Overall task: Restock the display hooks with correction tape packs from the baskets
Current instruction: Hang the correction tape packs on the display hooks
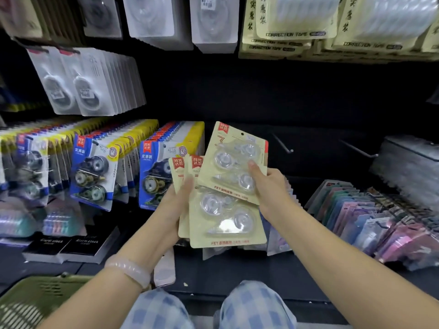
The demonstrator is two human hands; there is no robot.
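Note:
My left hand (172, 205) holds a small stack of beige correction tape packs (225, 224) from the left side, its fingers behind them. My right hand (267, 186) pinches one more beige pack (234, 162) by its right edge, thumb on the clear blister, and holds it tilted above the stack. Two bare metal display hooks (282, 143) (358, 150) stick out of the dark back panel to the right of the packs. A green basket (35, 302) shows at the bottom left corner; its contents are not visible.
Blue and yellow tape packs (95, 172) fill the hooks to the left. White and beige packs (297, 27) hang above. Pink and purple packs (370, 217) lean in rows at the right, and black boxes (69, 245) lie at the lower left. My knees are below.

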